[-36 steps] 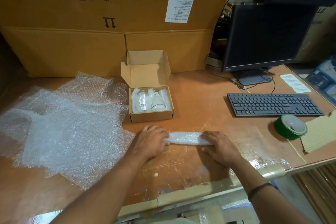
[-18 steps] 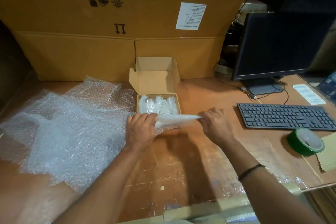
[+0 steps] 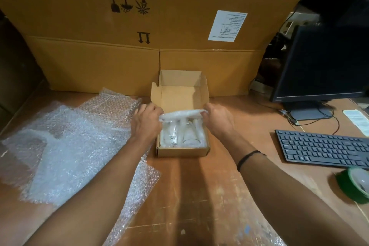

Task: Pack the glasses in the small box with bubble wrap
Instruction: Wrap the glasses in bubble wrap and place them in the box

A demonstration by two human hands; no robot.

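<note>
Head view: bubble wrap roll (image 3: 182, 114) pinched at its ends by left hand (image 3: 148, 124) and right hand (image 3: 218, 120); carried forward since earlier, now over far end of box (image 3: 181, 151).

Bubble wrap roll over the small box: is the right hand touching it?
Touching. The head view shows the right hand pinching the right end of the bubble wrap roll, with no gap between them.
</note>
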